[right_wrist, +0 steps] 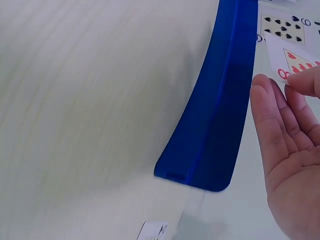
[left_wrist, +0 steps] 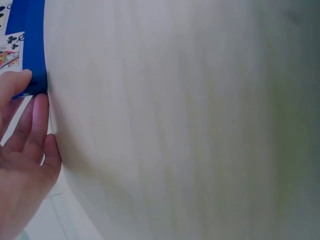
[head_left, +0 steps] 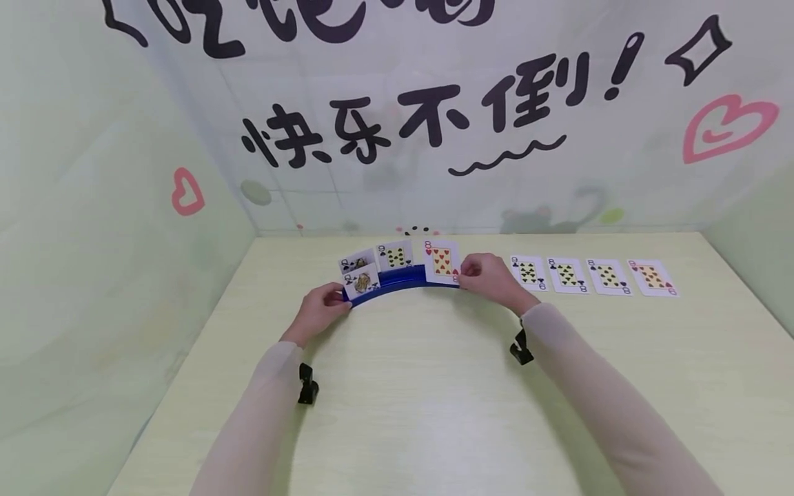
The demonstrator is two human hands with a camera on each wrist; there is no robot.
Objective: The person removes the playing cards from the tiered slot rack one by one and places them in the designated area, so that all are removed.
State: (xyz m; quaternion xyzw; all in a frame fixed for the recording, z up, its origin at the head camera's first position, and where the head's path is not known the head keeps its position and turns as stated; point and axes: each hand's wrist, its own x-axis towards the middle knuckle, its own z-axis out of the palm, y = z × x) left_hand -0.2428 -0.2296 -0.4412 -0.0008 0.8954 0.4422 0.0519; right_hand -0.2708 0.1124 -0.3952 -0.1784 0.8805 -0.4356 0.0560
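Note:
A curved blue card holder [head_left: 402,277] lies on the table. At its left end two queen cards overlap, the front one a queen of clubs [head_left: 362,283]. To their right a black-suited number card [head_left: 395,255] stands in the rear row. My left hand [head_left: 320,310] grips the holder's left end, the thumb [left_wrist: 19,81] on its upper face. My right hand [head_left: 490,277] pinches the lower right corner of a hearts card [head_left: 442,262], whose index looks like an 8. That card is held above the holder's right half [right_wrist: 215,115].
On the table to the right, several face-up cards lie in a row, from a black-suited card [head_left: 528,273] to a red-suited one [head_left: 653,277]. A printed white cloth [head_left: 397,193] hangs behind the table's back edge. A black strap mount [head_left: 521,348] hangs at the right wrist.

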